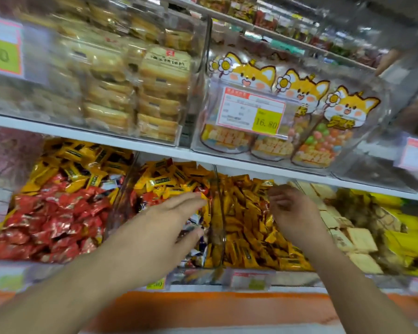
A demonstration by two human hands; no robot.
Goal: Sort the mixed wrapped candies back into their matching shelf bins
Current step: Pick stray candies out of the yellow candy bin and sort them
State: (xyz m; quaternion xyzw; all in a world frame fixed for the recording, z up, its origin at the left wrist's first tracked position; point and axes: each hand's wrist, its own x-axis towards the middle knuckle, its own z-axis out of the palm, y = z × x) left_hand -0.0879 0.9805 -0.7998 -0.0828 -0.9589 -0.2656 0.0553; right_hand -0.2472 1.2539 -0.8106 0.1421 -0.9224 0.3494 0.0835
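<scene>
Left of the clear divider [216,213], red candies [51,222] fill the far bin; the left hand [164,222] hovers with straight, spread fingers over mixed yellow candies [169,182], holding nothing. Right of the divider, the right hand [292,213] hangs loosely curled, holding nothing, above orange-gold candies [246,227], under the white shelf edge [251,166].
</scene>
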